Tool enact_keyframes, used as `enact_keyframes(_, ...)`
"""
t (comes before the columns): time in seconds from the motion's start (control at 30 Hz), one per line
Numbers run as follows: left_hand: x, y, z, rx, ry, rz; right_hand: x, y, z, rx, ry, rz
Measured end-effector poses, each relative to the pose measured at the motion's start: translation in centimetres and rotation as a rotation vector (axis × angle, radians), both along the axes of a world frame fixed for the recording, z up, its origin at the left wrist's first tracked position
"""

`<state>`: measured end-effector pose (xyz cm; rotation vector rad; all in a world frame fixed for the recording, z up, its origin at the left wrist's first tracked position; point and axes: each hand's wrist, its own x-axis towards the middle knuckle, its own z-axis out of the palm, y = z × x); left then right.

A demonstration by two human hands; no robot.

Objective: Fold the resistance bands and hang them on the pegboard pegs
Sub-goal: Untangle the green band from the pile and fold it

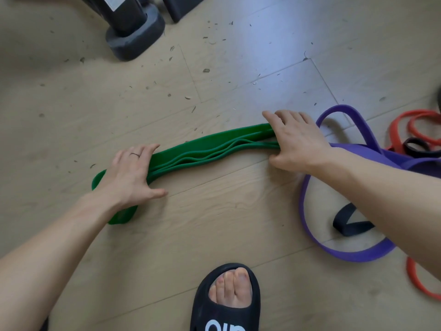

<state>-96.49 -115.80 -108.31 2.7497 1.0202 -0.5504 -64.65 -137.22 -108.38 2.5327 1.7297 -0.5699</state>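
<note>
**Green band stretched flat between 2 hands on the floor**

The green band (210, 149), folded into several layers, lies on the wooden floor (214, 211) with its long axis running left to right, the right end angled slightly away from the person. The left hand (128, 175) presses down on its left end with fingers straight and spread, a ring on 1 finger. The right hand (296, 142) covers the right end, fingers extended over the layers and thumb below them; whether it pinches them cannot be told. Just right of that hand lies a purple band (346, 254), with a black band (350, 225) inside its loop and red bands (415, 125) beyond. A foot in a black slipper (224, 314) stands nearer the camera. A dark stand base (136, 37) sits at the far edge.
</note>
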Motion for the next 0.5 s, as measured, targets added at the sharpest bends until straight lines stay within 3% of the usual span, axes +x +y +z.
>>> enact_keyframes(0.23, 5.1, -1.3, 0.0, -0.03, -0.093, -0.084, 1.3, -3.1, 1.2, 0.128, -0.004, -0.224)
enact_keyframes(0.4, 7.4, -1.9, 0.2, -0.105, -0.007, -0.023, 1.2, -4.1, 1.1, 0.086, 0.013, -0.091)
enact_keyframes(0.5, 7.6, -1.8, -0.1, -0.116, -0.051, 0.002, 0.3, -3.0, 0.7, 0.098, -0.003, 0.007)
